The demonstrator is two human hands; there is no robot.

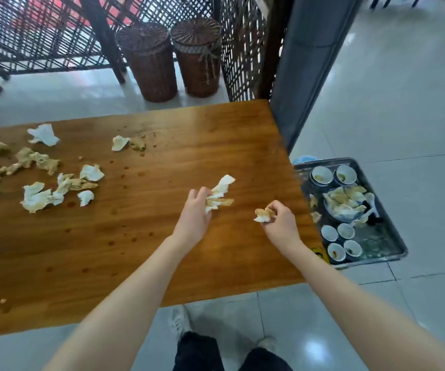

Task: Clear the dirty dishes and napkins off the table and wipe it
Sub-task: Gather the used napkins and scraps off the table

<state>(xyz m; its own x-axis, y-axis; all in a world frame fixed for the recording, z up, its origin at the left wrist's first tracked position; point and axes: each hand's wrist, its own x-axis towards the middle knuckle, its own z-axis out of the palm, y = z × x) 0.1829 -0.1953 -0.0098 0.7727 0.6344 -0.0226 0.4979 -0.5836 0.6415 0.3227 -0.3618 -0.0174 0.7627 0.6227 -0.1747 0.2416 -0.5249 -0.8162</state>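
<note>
Restaurant: wooden table (162,236), tray (392,253) of used cups, wicker baskets (151,65).

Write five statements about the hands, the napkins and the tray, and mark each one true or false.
1. The left hand grips a crumpled napkin. True.
2. The right hand holds nothing. False: it pinches a small soiled napkin.
3. The metal tray sits on the table. False: it stands lower, beyond the table's right edge.
4. More used napkins lie scattered on the table's left part. True.
5. The tray holds small bowls. True.
</note>
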